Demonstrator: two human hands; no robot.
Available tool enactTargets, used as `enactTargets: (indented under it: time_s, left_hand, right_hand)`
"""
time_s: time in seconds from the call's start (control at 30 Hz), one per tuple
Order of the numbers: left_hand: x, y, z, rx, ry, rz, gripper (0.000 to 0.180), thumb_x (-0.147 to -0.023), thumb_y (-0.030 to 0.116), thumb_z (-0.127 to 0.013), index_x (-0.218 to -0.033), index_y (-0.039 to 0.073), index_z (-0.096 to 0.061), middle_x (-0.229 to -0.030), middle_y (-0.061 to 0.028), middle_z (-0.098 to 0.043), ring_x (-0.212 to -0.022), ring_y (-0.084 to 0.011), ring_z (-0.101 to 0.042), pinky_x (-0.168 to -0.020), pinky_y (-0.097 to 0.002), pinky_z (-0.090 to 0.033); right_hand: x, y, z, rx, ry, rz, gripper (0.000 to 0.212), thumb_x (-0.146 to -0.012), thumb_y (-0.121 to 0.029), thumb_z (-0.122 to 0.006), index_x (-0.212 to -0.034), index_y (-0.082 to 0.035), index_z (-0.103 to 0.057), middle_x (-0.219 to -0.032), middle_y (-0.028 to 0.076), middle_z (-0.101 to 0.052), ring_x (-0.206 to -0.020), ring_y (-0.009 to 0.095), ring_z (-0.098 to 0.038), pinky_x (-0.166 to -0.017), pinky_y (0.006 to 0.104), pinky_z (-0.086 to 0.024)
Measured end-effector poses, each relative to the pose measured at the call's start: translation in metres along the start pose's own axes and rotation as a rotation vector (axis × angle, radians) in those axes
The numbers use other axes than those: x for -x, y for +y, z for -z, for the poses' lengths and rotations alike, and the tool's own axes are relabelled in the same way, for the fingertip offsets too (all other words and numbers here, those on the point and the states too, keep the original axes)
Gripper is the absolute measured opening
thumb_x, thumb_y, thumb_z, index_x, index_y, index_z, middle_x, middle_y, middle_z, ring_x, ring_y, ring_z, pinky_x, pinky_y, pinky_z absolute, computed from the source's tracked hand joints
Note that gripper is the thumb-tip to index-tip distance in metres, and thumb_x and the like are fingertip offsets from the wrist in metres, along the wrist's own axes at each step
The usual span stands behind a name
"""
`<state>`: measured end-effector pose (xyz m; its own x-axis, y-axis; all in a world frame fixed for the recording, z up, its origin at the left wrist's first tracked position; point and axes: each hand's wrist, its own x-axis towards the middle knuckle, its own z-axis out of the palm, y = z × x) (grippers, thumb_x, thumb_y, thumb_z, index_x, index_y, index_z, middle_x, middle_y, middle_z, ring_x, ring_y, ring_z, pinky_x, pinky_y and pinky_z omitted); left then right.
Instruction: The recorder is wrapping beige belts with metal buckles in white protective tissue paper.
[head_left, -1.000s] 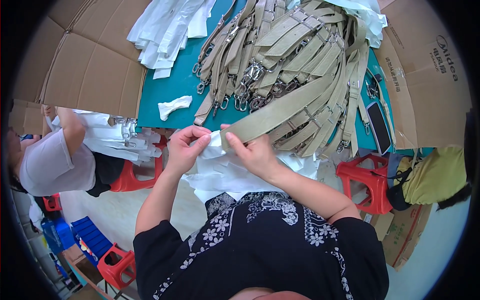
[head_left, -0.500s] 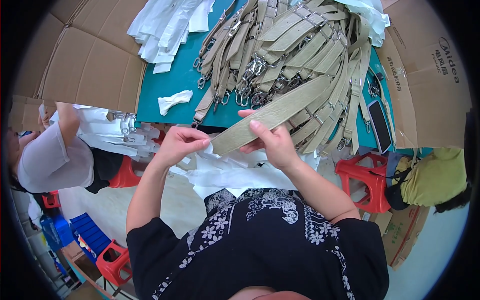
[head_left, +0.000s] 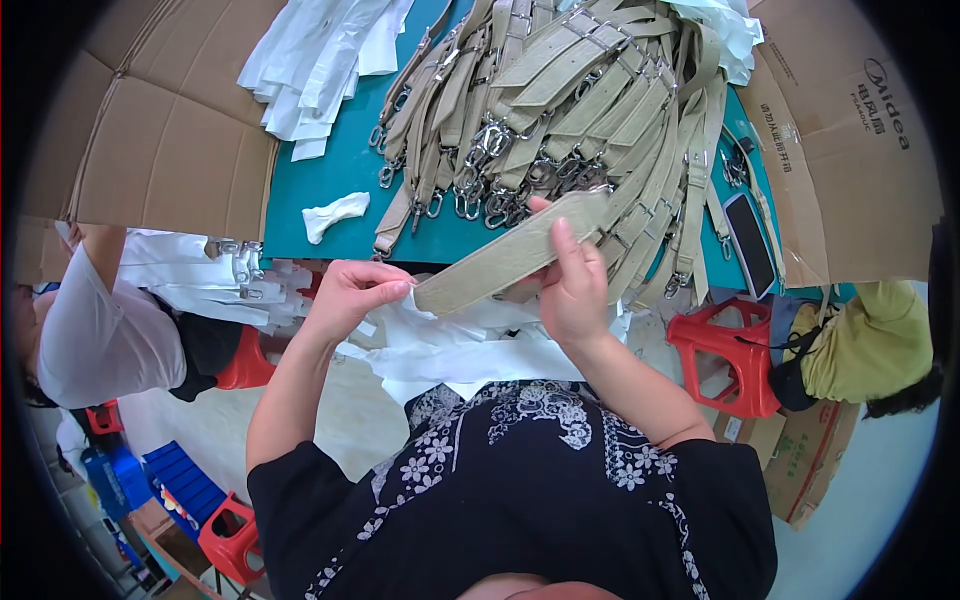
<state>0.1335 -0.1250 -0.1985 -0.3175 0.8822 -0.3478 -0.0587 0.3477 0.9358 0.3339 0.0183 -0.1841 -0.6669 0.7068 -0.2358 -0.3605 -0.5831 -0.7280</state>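
A wide beige strap [head_left: 500,262] slants across in front of me over the table's near edge. My right hand [head_left: 578,296] is closed on it toward its upper right end, thumb on the top face and fingers beneath. At the strap's lower left end, the fingertips of my left hand [head_left: 348,300] pinch a small white paper-like piece [head_left: 417,304]. Whether these fingers also grip the strap end is hidden. Beyond both hands lies a large heap of beige straps [head_left: 560,90] with metal buckles and snap hooks.
White sheets [head_left: 320,65] lie on the teal table [head_left: 330,180] at far left, with a crumpled white scrap [head_left: 335,215] nearer. A phone [head_left: 750,245] rests at right. Cardboard boxes [head_left: 180,150] flank the table. More white sheets [head_left: 470,350] cover my lap. People sit left and right.
My right hand has shifted right along the strap, and more of the strap's length shows between my hands. The far right end of the strap now stands apart from the heap.
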Motion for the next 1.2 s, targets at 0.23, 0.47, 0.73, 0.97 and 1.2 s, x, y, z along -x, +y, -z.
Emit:
enactTargets:
  time_s: [0.23,0.47,0.73,0.97,1.2]
  left_hand:
    - [-0.004,0.02,-0.013,0.08,-0.015,-0.127,0.009,-0.074,0.007,-0.067,-0.08,0.001,-0.068,-0.083,-0.0097,-0.065,-0.078,-0.0133,-0.058,-0.071,-0.0265,-0.046]
    - [0.0,0.019,-0.018,0.122,0.05,-0.162,0.009,-0.074,0.006,-0.067,-0.082,0.001,-0.068,-0.083,-0.0102,-0.065,-0.078,-0.0134,-0.06,-0.072,-0.0256,-0.047]
    - [-0.004,0.005,-0.017,0.104,0.015,-0.204,0.008,-0.074,0.005,-0.066,-0.082,0.002,-0.068,-0.085,-0.0095,-0.064,-0.081,-0.0148,-0.058,-0.074,-0.0265,-0.046]
    - [-0.013,-0.008,-0.014,0.017,-0.077,-0.274,0.004,-0.074,0.004,-0.066,-0.077,0.003,-0.067,-0.078,-0.0051,-0.058,-0.078,-0.0156,-0.054,-0.077,-0.0304,-0.046]
    - [-0.019,-0.016,-0.023,0.131,-0.168,-0.315,0.02,-0.072,0.02,-0.072,-0.079,0.003,-0.067,-0.085,-0.0061,-0.06,-0.081,-0.0161,-0.055,-0.079,-0.0311,-0.045]
  right_hand:
    - [0.008,0.033,-0.014,0.502,-0.243,0.287,0.025,-0.088,-0.012,-0.052,-0.11,0.0,-0.053,-0.092,0.005,-0.061,-0.066,0.006,-0.053,-0.056,0.0208,-0.046]
    - [0.004,0.017,-0.015,0.482,-0.225,0.214,0.013,-0.081,-0.004,-0.061,-0.093,-0.001,-0.059,-0.089,0.008,-0.061,-0.082,0.012,-0.06,-0.066,0.0249,-0.051]
    - [-0.001,0.019,-0.018,0.491,-0.265,-0.311,0.014,-0.082,-0.017,-0.064,-0.085,-0.004,-0.058,-0.095,0.006,-0.062,-0.082,0.009,-0.057,-0.069,0.0226,-0.047]
    - [-0.002,0.02,-0.015,0.564,-0.319,-0.32,0.015,-0.084,-0.018,-0.061,-0.083,-0.005,-0.053,-0.086,0.004,-0.061,-0.075,0.008,-0.057,-0.067,0.0228,-0.047]
    - [0.005,0.018,-0.004,0.438,-0.301,-0.19,0.015,-0.083,-0.014,-0.062,-0.084,-0.002,-0.052,-0.074,0.005,-0.06,-0.067,0.008,-0.056,-0.059,0.0214,-0.045]
